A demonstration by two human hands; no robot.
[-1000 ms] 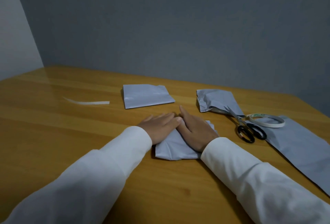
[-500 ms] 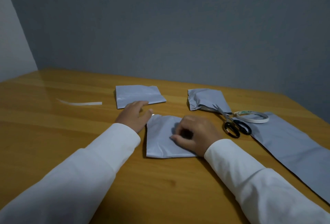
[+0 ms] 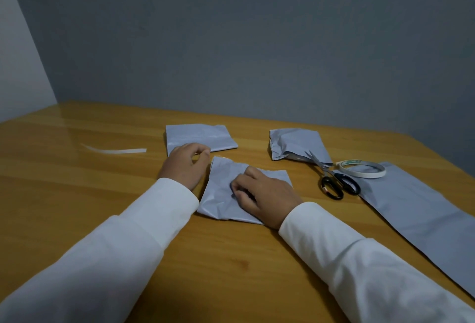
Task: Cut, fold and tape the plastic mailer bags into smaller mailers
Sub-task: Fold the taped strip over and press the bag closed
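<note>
Pressing down on the folded mailer [image 3: 228,194], our right hand [image 3: 267,194] sits with fingers curled and fingertips pinching into the crumpled grey plastic near its middle, so the piece lies directly under that hand and reaches out to its left. Our left hand [image 3: 185,165] rests on the bench [image 3: 77,194] just beside the mailer's left edge, fingers loosely curled with thumb and forefinger close together near the piece's far-left corner; whether they pinch anything we cannot tell.

The relation that matters next, as we judge it: the mailer's open left edge runs away from us, between the two hands, and the left hand is the nearer one to it. The tape roll [image 3: 362,168] and the scissors [image 3: 334,181] lie well off to the right of our right hand, so that hand is the nearer one to fetch them, though lifting it would free the fold.

Just beyond the left hand lies a finished flat mailer [image 3: 205,135], partly under its fingers. Further left of that hand lies a white strip [image 3: 115,150]. Beyond the right hand sits a crumpled mailer [image 3: 295,142], and to its far right a long uncut bag [image 3: 424,219].
</note>
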